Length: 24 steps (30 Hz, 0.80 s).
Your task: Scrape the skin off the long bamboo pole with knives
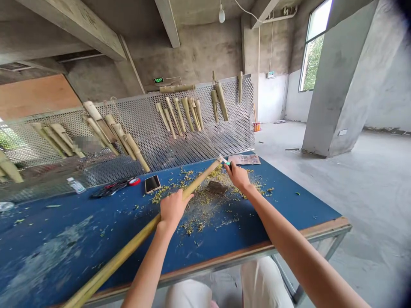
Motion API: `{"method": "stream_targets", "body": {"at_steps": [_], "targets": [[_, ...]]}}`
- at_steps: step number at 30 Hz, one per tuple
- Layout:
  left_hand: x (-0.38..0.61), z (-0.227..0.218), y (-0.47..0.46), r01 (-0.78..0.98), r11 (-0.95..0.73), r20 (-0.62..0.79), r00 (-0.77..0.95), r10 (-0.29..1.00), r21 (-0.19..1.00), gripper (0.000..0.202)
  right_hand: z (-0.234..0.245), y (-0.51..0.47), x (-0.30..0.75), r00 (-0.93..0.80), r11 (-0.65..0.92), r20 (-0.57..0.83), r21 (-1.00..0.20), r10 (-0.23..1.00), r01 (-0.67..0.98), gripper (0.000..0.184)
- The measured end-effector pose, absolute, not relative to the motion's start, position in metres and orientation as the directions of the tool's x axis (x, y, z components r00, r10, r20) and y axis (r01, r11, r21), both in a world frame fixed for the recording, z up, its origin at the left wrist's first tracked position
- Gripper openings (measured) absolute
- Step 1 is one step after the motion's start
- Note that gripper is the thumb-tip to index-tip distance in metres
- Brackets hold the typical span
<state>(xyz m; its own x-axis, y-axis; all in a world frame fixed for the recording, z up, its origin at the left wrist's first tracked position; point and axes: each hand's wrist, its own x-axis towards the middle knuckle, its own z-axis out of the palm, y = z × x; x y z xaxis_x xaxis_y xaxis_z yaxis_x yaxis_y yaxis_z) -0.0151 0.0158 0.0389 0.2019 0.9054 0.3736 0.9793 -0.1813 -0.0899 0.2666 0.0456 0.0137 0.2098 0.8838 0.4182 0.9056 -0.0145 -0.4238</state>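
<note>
A long yellow-green bamboo pole point(122, 254) slants across the blue table from the lower left to the middle. My left hand point(172, 208) is wrapped round it partway along. At its far end, my right hand point(238, 175) closes on a small tool point(227, 163) with a green part and a pale tip that meets the pole's end; its exact kind is too small to tell. Below the pole's end lies a dark brown block point(216, 187). Yellow-green shavings point(192, 226) are scattered around the block and under the pole.
On the blue table point(298, 214) lie a phone point(152, 184), red tape point(135, 182), a black bundle point(112, 188), a small bottle point(76, 185) and a printed paper point(244, 159). Bamboo pieces point(187, 113) hang on a perforated metal panel point(141, 115) at the back.
</note>
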Motion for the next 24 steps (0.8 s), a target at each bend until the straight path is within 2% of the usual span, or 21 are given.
{"method": "stream_targets", "body": {"at_steps": [3,7,11,20,24], "targets": [[-0.007,0.038,0.007,0.964,-0.168,0.336,0.230,0.913,-0.205,0.034,0.013,0.045,0.270,0.225,-0.096,0.327,-0.365,0.918,0.926,0.052],[-0.007,0.035,0.006,0.949,-0.159,0.319,0.245,0.916,-0.273,0.032,0.013,0.043,0.276,0.237,-0.142,0.267,-0.331,0.934,0.933,0.055],[-0.011,0.034,0.010,0.955,-0.125,0.293,0.205,0.934,-0.268,0.039,0.014,0.043,0.273,0.196,-0.107,0.280,-0.303,0.940,0.947,0.053],[-0.011,0.034,0.008,0.967,-0.088,0.358,0.172,0.918,-0.238,0.068,0.012,0.046,0.259,0.108,-0.036,0.255,-0.272,0.961,0.962,0.053],[-0.013,0.034,0.008,0.966,-0.117,0.433,0.209,0.877,-0.228,0.064,0.011,0.047,0.260,0.104,-0.022,0.268,-0.292,0.958,0.956,0.053]]}}
